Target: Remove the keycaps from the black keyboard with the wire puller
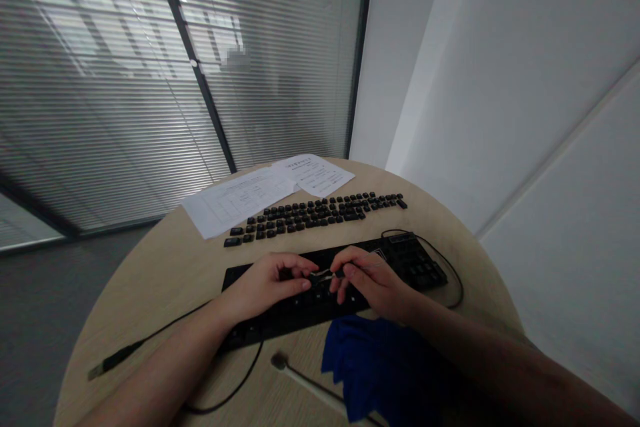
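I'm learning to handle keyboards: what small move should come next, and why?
Probably ease the wire tool off the small dark piece, perhaps a keycap: the right hand grips the tool, the left hand seems to pinch the piece over the keyboard, and loose keycaps lie in rows beyond.

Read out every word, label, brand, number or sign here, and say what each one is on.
Nothing can be read with certainty.
Left paper: faint printed lines, too small and blurred.
Right paper: a heading and lines of print, too blurred to read.
Loose keys: any markings too small to read.
Keyboard: small pale marks on its keys and a pale mark beside the right hand, none readable.
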### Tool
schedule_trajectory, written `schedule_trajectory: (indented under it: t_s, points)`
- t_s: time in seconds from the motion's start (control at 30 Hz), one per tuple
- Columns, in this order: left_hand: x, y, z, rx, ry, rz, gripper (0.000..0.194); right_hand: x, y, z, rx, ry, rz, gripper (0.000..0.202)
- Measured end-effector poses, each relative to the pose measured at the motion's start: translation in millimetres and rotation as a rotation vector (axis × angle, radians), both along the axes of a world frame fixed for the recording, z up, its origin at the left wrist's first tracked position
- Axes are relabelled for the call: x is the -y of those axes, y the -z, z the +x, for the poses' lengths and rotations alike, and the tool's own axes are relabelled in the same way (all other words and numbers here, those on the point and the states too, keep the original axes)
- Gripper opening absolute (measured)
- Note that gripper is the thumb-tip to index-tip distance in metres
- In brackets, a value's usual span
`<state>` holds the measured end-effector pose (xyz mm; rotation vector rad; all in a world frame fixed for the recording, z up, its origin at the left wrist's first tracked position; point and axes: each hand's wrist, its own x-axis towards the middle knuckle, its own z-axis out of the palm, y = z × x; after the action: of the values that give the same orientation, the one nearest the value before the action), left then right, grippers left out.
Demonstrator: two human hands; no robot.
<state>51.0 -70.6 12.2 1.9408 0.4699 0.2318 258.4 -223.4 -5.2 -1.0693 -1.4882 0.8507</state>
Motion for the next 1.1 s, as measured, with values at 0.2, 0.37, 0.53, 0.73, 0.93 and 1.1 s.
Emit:
schedule_trajectory:
  t_s: [0.2,0.37,0.53,0.73,0.93,1.1]
  points:
    - [0,-3.2,1,-0.002,-0.023,0.033,0.031,4,-1.2,-2,0.061,0.003,0.088,0.037]
    - [-3,-6.4,1,0.027,-0.049,0.081,0.029,7,-0.6,-3,0.150,0.009,0.193,0.035]
    - [-2,-6.6,2,0.033,-0.060,0.085,0.027,9,-1.5,-5,0.164,0.028,0.192,0.039]
    - [-3,-4.6,3,0.044,-0.106,0.076,0.030,10,-2.6,-5,0.231,0.050,0.248,0.042]
    - [-16,-6.2,-4,0.051,-0.236,0.078,0.032,13,-2.1,-1,0.226,0.124,0.344,0.035]
    - [-10,-13.1,-7,0.069,-0.259,-0.010,0.039,14,-9.6,5,0.540,0.323,0.470,0.037]
